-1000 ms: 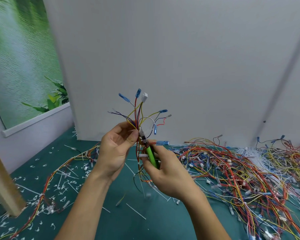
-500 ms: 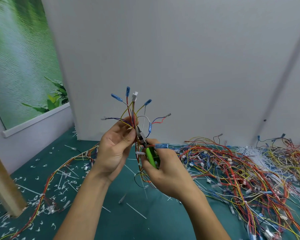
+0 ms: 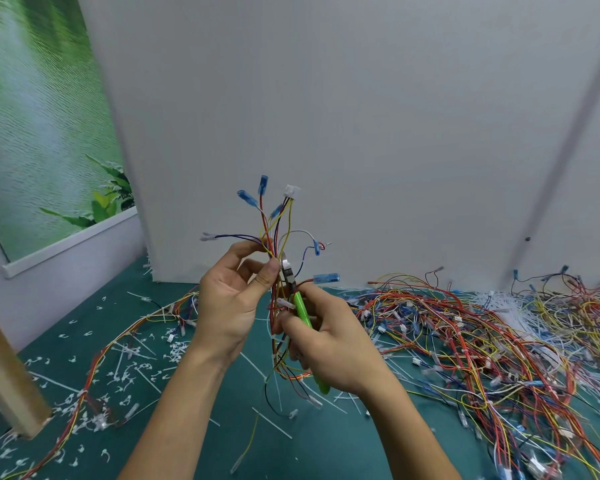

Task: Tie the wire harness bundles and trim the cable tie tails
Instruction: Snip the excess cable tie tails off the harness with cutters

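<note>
I hold a wire harness bundle [image 3: 278,230] upright in front of me, its red, yellow and purple wires fanning out to blue terminals and a white connector at the top. My left hand [image 3: 234,299] pinches the bundle between thumb and fingers just below the fan. My right hand [image 3: 329,341] grips green-handled cutters [image 3: 302,311], whose metal jaws [image 3: 287,271] sit against the bundle right beside my left thumb. The lower part of the harness loops down behind my right hand.
A big tangle of loose harnesses [image 3: 482,337] covers the green table surface [image 3: 194,427] to the right. Another harness [image 3: 118,355] trails across the left side among several cut white tie tails [image 3: 125,379]. A white panel [image 3: 326,116] stands behind, a wooden post [image 3: 4,375] at left.
The bundle has swung slightly and its fanned wire ends have shifted. The cutter jaws stay against the bundle by my left thumb. Both hands sit in nearly the same place.
</note>
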